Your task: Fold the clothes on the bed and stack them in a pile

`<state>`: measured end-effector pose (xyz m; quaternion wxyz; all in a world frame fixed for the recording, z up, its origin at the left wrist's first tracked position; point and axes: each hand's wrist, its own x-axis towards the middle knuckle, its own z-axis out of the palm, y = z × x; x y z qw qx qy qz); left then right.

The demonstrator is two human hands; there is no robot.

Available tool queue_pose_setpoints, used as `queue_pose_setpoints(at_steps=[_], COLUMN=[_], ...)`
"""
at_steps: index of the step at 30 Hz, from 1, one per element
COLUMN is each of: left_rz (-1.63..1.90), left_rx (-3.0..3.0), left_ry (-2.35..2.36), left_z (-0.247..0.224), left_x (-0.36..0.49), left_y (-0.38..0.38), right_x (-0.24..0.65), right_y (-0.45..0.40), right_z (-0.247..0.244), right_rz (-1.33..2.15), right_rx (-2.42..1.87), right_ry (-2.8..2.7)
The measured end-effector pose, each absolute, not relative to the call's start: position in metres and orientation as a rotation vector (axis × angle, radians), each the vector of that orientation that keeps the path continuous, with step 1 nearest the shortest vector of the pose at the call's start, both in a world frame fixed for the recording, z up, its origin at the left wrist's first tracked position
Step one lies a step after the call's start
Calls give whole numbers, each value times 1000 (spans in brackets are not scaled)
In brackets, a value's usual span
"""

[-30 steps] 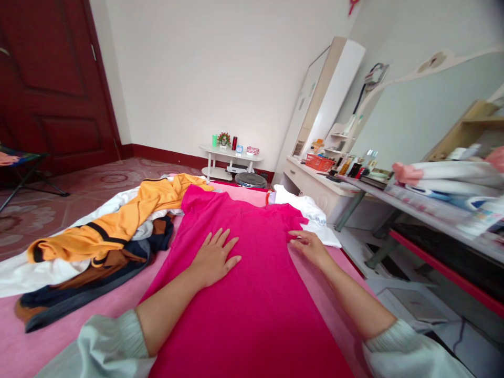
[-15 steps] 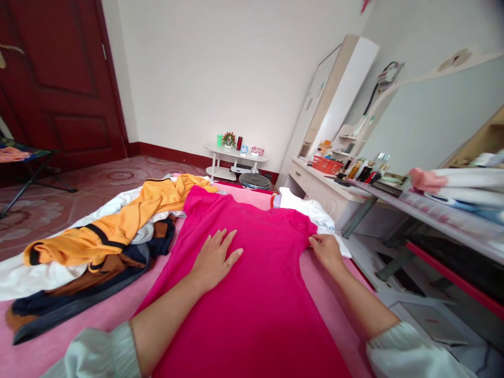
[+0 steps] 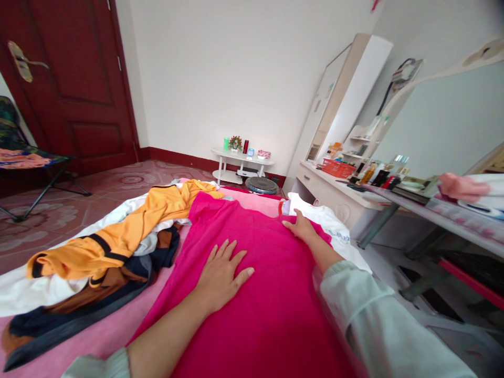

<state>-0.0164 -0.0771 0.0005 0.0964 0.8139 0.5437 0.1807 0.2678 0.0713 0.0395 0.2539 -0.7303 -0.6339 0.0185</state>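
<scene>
A bright pink short-sleeved shirt (image 3: 268, 304) is spread out before me, neckline away from me. My left hand (image 3: 223, 272) lies flat on its chest, fingers spread. At the shirt's far right, by the neckline and shoulder, is my right hand (image 3: 302, 227); its thumb and forefinger are apart and nothing shows between them. The right sleeve is partly hidden behind that forearm. Just beyond the right hand lies a white shirt (image 3: 321, 212) with dark lettering.
Left of the pink shirt, a heap holds an orange garment (image 3: 134, 226) and navy-and-brown clothing (image 3: 129, 281) on the pink bedding (image 3: 118, 325). A dressing table (image 3: 326, 184) with a red basket (image 3: 337, 168) stands right. Ahead is a low white table (image 3: 240, 156); a folding chair (image 3: 39, 163) stands left.
My right hand has left the shirt's right sleeve and moved left and farther up to the neckline, its fingers opening. My left hand stays flat on the shirt. The view has shifted slightly left.
</scene>
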Motion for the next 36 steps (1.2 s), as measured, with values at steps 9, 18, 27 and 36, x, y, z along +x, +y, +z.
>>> queue_pose_setpoints(at_steps=[9, 18, 27, 36], left_rz=[543, 543, 584, 639], left_rx=[2395, 2369, 2388, 2153], left_ry=[1588, 1569, 1527, 2452], left_z=[4, 7, 14, 59], left_x=[-17, -19, -27, -95], left_y=[-80, -81, -62, 41], right_x=[251, 190, 190, 190], right_y=[69, -13, -20, -20], right_z=[38, 13, -8, -10], right_rz=[14, -32, -73, -69], right_rx=[-2194, -1826, -1847, -1847], right_ry=[-1606, -2233, -2304, -2278])
